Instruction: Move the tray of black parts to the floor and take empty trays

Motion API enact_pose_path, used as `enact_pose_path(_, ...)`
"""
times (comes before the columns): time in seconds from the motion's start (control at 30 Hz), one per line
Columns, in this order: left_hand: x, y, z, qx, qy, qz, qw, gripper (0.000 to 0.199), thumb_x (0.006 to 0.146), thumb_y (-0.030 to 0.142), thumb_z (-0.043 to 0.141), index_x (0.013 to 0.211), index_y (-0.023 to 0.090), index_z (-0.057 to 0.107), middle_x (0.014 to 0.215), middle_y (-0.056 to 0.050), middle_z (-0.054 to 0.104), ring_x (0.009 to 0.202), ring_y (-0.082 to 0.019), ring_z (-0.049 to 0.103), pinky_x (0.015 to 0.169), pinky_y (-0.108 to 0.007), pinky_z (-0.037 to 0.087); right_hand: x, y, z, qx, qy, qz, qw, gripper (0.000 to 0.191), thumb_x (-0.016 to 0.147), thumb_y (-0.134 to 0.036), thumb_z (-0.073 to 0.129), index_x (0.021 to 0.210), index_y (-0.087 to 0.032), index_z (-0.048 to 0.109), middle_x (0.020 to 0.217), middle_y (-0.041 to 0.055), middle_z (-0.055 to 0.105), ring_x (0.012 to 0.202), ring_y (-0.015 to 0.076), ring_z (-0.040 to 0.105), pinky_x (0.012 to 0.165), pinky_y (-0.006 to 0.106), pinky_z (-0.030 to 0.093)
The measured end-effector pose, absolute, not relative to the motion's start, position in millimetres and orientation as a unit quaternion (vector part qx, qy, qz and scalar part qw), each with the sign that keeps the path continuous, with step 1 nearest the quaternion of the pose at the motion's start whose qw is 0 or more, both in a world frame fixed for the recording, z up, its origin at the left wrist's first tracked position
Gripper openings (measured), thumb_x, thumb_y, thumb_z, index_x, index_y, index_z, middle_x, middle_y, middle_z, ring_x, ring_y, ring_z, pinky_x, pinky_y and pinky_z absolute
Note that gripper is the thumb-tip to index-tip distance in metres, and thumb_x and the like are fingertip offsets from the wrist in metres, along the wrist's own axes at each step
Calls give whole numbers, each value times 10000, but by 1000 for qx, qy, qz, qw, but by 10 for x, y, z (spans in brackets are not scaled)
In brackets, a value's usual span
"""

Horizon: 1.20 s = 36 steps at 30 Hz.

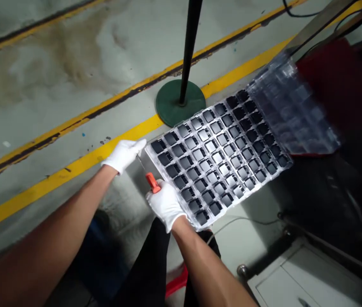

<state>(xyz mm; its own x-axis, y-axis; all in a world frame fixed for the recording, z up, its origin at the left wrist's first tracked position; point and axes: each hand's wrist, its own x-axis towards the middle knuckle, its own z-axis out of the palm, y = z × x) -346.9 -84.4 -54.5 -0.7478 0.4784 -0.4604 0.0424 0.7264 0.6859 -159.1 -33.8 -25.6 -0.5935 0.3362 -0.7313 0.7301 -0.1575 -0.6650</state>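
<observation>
I am holding the clear tray point(219, 157) of dark parts: left hand point(122, 154) gripping its corner, right hand point(165, 204) pinching edge and orange-handled tool point(152, 182). Next: steadying it level.

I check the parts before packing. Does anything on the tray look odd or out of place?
Nothing clearly stands out. The parts sit one per pocket in the tray, in even rows. The far clear tray is blurred, so its pockets cannot be judged.
</observation>
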Motion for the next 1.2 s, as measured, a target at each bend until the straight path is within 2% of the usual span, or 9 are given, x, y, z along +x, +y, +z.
enact_pose_path(0.13,-3600,-669,-729,175,883,316,299,487,901,479,561,533,178,453,478,85,369,451,-88,368,505,-249,339,-1529,-251,-316,443,636,-614,150,137,661,-183,554,795,-199,575,615,-44,505,542,113,467,542,231,380)
enact_pose_path(0.27,-3561,-484,-981,189,908,292,233,418,901,471,551,618,164,586,501,65,438,507,-119,462,574,-283,415,-1390,-58,-468,468,636,-594,155,157,661,-174,547,807,-190,604,643,-20,557,567,122,507,577,237,416)
enact_pose_path(0.33,-3506,-433,-1071,198,922,281,178,289,894,386,567,758,150,665,623,20,578,626,-152,562,691,-333,479,-1344,21,-535,479,638,-583,157,162,659,-176,552,807,-188,617,649,-8,572,582,134,522,585,247,423)
enact_pose_path(0.4,-3432,-416,-1131,222,928,268,137,192,870,273,582,954,145,697,907,-56,699,887,-206,634,887,-408,479,-1318,74,-595,484,640,-576,157,202,644,-173,567,834,-185,635,667,3,590,610,147,541,600,256,429)
enact_pose_path(0.5,-3300,-440,-1185,263,927,243,113,315,897,193,503,1164,137,662,1233,-117,669,1198,-238,567,1082,-431,379,-1294,109,-669,480,640,-578,159,277,618,-155,591,884,-191,659,713,11,619,659,159,566,631,261,435)
enact_pose_path(0.6,-3167,-492,-1220,292,925,213,116,375,935,215,456,1263,118,609,1341,-136,615,1292,-215,516,1129,-398,352,-1257,106,-711,472,638,-586,164,277,634,-166,617,905,-198,662,726,13,626,659,162,566,627,259,428)
enact_pose_path(0.73,-2989,-556,-1232,315,929,154,120,428,918,257,474,1324,165,577,1514,-105,438,1433,-251,326,1156,-435,309,-1166,88,-676,464,635,-594,167,216,693,-212,636,907,-184,654,709,16,609,612,143,523,590,244,402)
enact_pose_path(0.93,-2704,-542,-1237,301,939,114,122,560,936,319,391,1457,113,398,1562,-147,335,1468,-316,222,1157,-518,270,-1084,193,-552,449,647,-592,173,169,728,-222,619,881,-158,649,672,4,551,553,118,432,559,258,367)
enact_pose_path(1.2,-2367,-458,-1280,269,952,104,100,621,945,392,357,1466,54,354,1569,-193,307,1489,-290,146,1184,-482,236,-435,375,-645,461,616,-610,189,196,696,-161,648,889,-137,670,680,22,559,590,146,476,614,304,394)
